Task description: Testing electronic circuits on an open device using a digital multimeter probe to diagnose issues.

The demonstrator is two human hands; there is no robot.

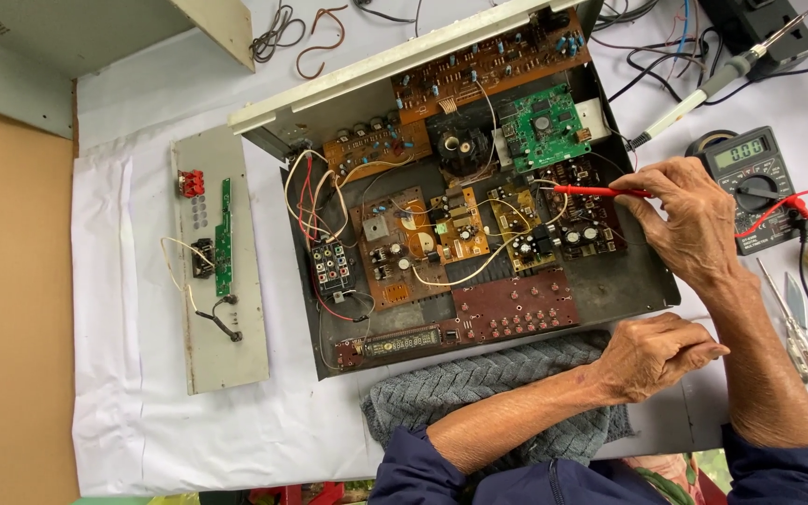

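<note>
Item: opened amplifier chassis (pixel 628 290), cover off, boards exposed, lying ahead of both my hands; detached rear panel (pixel 222 271) well off beyond my left. Right hand (pixel 689 220) pinches the red probe (pixel 600 191), tip on the brown board (pixel 577 220) beyond my fingers, multimeter (pixel 750 178) just behind. Left hand (pixel 652 355) rests loosely curled, holding nothing, on the grey towel (pixel 479 388); probing underway, reassembly outstanding.

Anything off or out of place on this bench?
The back panel lies detached on the cloth left of the open chassis, wires dangling loose. The soldering iron rests across cables near the multimeter. Right hand holds the red probe on a board; left hand rests at the chassis edge.
</note>
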